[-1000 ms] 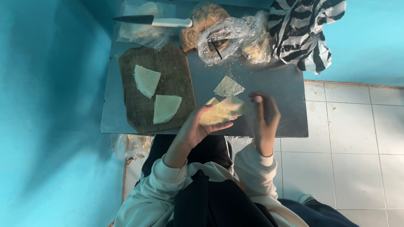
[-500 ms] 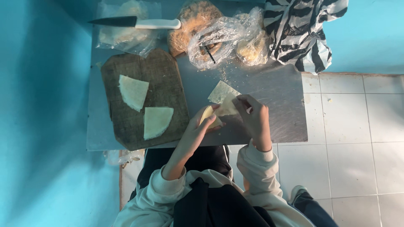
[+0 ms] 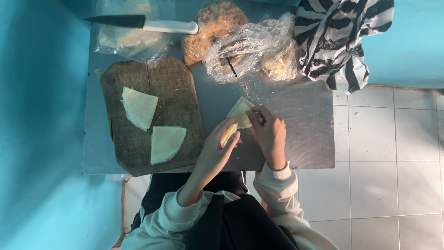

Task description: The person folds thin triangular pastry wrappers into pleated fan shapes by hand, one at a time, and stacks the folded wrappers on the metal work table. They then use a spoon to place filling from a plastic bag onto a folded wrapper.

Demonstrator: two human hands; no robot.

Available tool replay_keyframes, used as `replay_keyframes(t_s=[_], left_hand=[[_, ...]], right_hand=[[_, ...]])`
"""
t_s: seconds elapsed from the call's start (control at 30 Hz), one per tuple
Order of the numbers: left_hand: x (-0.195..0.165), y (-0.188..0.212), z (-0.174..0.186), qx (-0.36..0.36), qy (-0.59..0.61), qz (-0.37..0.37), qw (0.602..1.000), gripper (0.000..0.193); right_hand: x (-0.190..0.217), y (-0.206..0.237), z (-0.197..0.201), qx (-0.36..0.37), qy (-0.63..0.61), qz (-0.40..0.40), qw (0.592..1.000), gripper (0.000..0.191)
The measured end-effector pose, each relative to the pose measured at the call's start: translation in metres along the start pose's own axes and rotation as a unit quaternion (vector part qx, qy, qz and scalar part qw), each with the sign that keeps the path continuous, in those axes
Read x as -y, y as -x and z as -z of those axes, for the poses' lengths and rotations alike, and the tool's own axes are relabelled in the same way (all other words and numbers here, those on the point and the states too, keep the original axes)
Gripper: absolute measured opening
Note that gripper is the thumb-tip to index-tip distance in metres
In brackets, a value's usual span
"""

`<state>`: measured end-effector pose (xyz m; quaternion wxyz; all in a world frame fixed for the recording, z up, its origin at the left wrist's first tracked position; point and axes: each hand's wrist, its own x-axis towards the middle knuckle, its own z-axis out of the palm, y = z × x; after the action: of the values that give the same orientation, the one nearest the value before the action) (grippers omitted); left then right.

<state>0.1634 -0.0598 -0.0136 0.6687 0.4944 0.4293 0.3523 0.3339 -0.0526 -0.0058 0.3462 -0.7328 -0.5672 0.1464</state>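
My left hand (image 3: 216, 150) and my right hand (image 3: 268, 133) meet over the grey table (image 3: 300, 134), both gripping a pale folded pastry sheet (image 3: 238, 114). The left fingers hold its yellowish lower fold, the right fingers pinch its upper edge. To the left lies a dark wooden cutting board (image 3: 152, 113) with two more cut pastry wedges, one upper (image 3: 138, 107) and one lower (image 3: 165, 143).
A black-bladed knife with a white handle (image 3: 143, 24) rests on a plastic bag at the back left. Clear bags with round flatbreads (image 3: 240, 46) sit at the back middle. A black-and-white striped bag (image 3: 342, 37) lies at the back right. White floor tiles (image 3: 393, 176) show at the right.
Both hands have moved up and away from the table's front edge with the pastry sheet, and the sheet is folded smaller between the fingers. The view has shifted slightly.
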Motion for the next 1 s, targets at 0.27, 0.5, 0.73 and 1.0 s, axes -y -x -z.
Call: replay_keyframes(t_s=[0.27, 0.5, 0.73, 1.0], left_hand=[[0.015, -0.009, 0.004, 0.008, 0.008, -0.054, 0.998, 0.045], [0.017, -0.005, 0.005, 0.013, -0.043, -0.115, 0.992, 0.052], [0.014, -0.001, 0.008, 0.013, -0.057, -0.124, 0.990, 0.054], [0.012, 0.001, 0.010, 0.020, -0.075, -0.099, 0.992, 0.054]], right_hand=[[0.006, -0.002, -0.001, -0.005, 0.054, -0.016, 0.998, 0.017], [0.005, -0.003, -0.003, -0.001, 0.047, -0.018, 0.999, 0.014], [0.004, -0.002, -0.003, -0.002, 0.055, -0.015, 0.998, 0.018], [0.001, -0.001, -0.003, -0.014, 0.054, -0.023, 0.998, 0.021]])
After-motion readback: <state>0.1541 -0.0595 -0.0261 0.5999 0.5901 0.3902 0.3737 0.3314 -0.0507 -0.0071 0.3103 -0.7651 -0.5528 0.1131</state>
